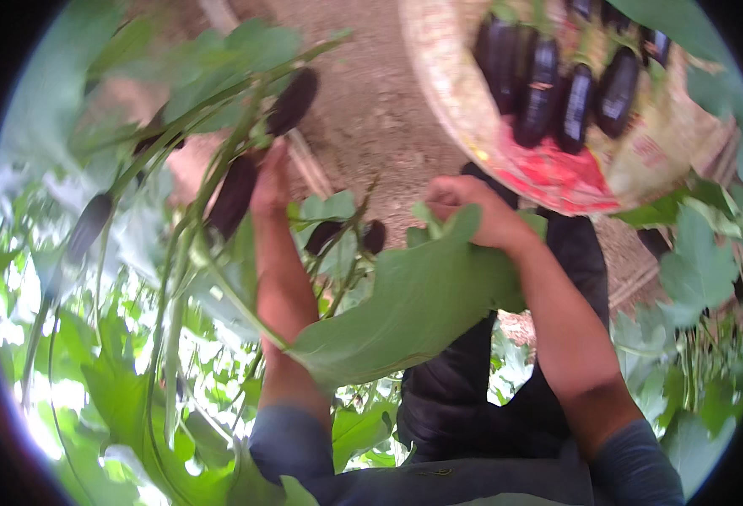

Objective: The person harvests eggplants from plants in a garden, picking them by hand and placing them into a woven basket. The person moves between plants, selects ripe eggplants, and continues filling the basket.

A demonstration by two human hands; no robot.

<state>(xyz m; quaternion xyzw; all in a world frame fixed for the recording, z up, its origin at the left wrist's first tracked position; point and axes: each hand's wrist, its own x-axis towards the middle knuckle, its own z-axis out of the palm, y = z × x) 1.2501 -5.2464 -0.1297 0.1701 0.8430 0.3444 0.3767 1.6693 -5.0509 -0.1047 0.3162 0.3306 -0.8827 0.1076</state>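
Note:
My left hand [272,180] is up against an eggplant plant, beside a dark purple eggplant [234,193] that hangs from the stem [216,171]. A second eggplant [293,101] sits just above the fingertips. Most of the left fingers are hidden, so their grip does not show. My right hand [472,205] is at mid-view with its fingers curled, among green leaf lobes. A large eggplant leaf [403,316] spreads between my forearms and covers part of the right wrist. Whether the right fingers pinch the leaf cannot be made out.
At upper right stands a round container [447,107] lined with woven sacking, with several picked eggplants [577,107] inside. More eggplants hang at left [89,224] and low in the middle [374,236]. Bare soil [365,95] lies ahead; dense foliage [118,392] crowds the left.

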